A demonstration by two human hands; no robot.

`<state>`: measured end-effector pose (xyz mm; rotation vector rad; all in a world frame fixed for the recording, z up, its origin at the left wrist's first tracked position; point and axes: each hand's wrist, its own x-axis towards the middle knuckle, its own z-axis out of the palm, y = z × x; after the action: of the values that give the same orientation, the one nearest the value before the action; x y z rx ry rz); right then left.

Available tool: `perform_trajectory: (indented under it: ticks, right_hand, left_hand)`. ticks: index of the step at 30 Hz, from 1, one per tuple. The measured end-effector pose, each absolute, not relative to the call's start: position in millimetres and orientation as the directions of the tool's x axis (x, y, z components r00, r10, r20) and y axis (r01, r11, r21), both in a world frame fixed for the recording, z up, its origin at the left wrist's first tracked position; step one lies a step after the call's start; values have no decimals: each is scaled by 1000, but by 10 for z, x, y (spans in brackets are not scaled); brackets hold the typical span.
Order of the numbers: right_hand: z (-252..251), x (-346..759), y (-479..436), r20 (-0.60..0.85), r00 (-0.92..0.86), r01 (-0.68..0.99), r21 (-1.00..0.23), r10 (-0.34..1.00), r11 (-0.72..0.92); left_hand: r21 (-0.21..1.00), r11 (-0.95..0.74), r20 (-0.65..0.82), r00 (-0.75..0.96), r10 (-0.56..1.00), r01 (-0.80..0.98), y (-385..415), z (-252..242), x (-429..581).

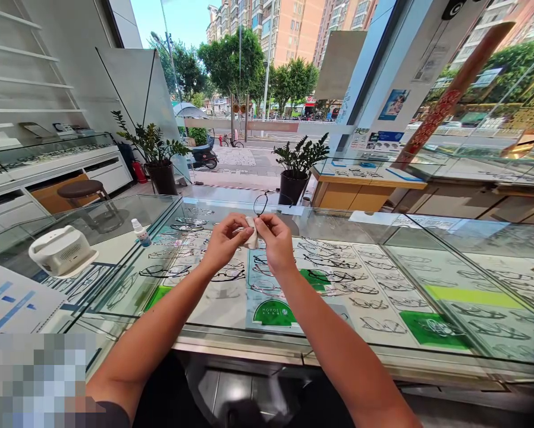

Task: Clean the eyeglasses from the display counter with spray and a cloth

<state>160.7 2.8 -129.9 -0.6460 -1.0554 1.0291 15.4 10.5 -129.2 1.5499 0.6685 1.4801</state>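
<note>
A pair of thin dark-framed eyeglasses [261,205] is held up over the glass counter, one round rim standing above my fingers. My left hand [228,238] is closed on a pale wiping cloth [251,236], which is bunched between both hands. My right hand [276,239] pinches the eyeglasses near the cloth, its thumb and fingers pressed together. The other lens is hidden by the cloth and fingers. Below both hands, rows of eyeglasses [333,276] lie inside the glass display counter [231,340].
A small spray bottle [141,233] and a white device with a handle [62,252] stand on the counter at left, near a desk calendar [15,303]. Green display cards [273,313] lie under the glass. Beyond are potted plants [294,160] and a round stool [80,189].
</note>
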Motion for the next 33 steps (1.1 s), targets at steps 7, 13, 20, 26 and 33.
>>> perform_trajectory:
  ticks: [7,13,20,26,33]
  right_hand:
    - [-1267,1616,-22,440,127,-297,-838,889,458]
    - [-1291,1621,-25,403,99,-328,-850,910,412]
    - [-1267,1599,-16,365,85,-365,-854,927,370]
    - [-1260,1607,14,320,-35,-455,-848,947,270]
    - [-1256,1609,28,278,-84,-540,-820,957,191]
  left_hand:
    - [888,-436,432,62,900,147,144,-1335,71]
    - [926,-374,342,307,888,48,121,-1258,67]
    - [961,-93,195,399,896,-260,120,-1246,84]
    - [902,67,118,393,912,-426,159,-1235,66]
    - [937,10,165,469,868,-348,162,-1259,32]
